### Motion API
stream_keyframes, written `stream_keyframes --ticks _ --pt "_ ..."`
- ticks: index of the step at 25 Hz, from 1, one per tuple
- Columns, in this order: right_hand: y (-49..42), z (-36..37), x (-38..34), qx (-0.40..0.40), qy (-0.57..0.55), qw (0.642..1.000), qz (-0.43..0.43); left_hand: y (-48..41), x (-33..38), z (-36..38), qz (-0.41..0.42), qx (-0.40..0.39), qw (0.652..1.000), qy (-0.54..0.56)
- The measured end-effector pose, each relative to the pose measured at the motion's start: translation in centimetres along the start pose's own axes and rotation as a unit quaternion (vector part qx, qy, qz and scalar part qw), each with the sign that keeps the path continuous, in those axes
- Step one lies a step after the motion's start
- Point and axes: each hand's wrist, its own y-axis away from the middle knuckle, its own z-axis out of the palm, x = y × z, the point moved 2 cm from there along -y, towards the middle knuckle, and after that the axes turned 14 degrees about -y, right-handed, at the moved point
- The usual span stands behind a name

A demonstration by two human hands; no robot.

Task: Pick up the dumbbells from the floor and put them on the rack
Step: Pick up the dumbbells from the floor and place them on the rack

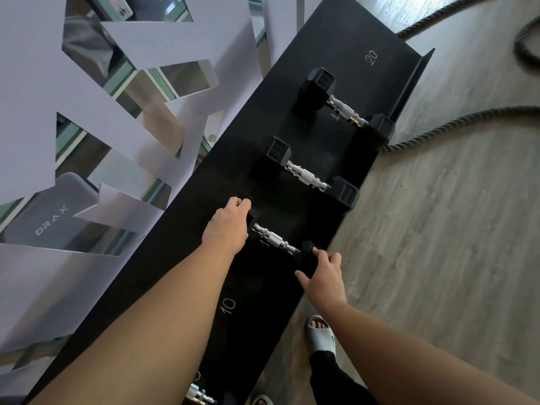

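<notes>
A black hex dumbbell with a chrome handle (276, 240) lies across the black rack shelf (344, 59). My left hand (229, 226) covers and grips its far head, and my right hand (323, 273) grips its near head at the shelf's front edge. Beyond it, two more black dumbbells rest on the shelf: one in the middle (306, 176) and one further up (344, 108). The chrome handle of another dumbbell (200, 394) shows at the bottom edge, mostly hidden by my left forearm.
The shelf carries the painted numbers 10 (228, 306) and 20 (371, 57). A thick battle rope (455, 124) curls over the wooden floor to the right. A mirrored wall with white panels stands behind the rack. My sandalled foot (320, 331) is beside the rack.
</notes>
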Motion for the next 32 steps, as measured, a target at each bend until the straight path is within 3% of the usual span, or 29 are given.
stream_keyframes --ticks 4,9,16,21,26,28,32 --pt "-0.8 0.8 0.0 0.002 0.002 1.000 0.008 -0.3 0.2 1.6 0.022 -0.030 0.998 -0.049" --pt "-3.0 1.0 -0.6 0.010 0.178 0.984 -0.022 -1.7 0.5 3.3 0.006 -0.016 1.000 -0.020" --pt "-2.1 1.4 -0.2 -0.001 0.162 0.986 -0.036 -0.5 -0.8 4.6 0.036 0.030 0.998 -0.036" --pt "-1.1 2.5 0.2 -0.008 0.165 0.986 -0.022 0.4 -1.0 4.8 0.021 0.001 1.000 -0.022" --pt "-1.6 0.4 -0.5 -0.043 0.254 0.965 -0.057 1.9 -2.3 3.0 0.039 -0.087 0.995 0.028" --pt "-1.1 -2.1 -0.4 -0.054 0.243 0.967 -0.050 4.0 -3.8 2.0 0.050 -0.097 0.993 0.039" --pt "1.1 -7.6 -2.2 -0.014 0.114 0.993 -0.011 8.2 -6.4 0.3 0.021 -0.104 0.993 0.042"
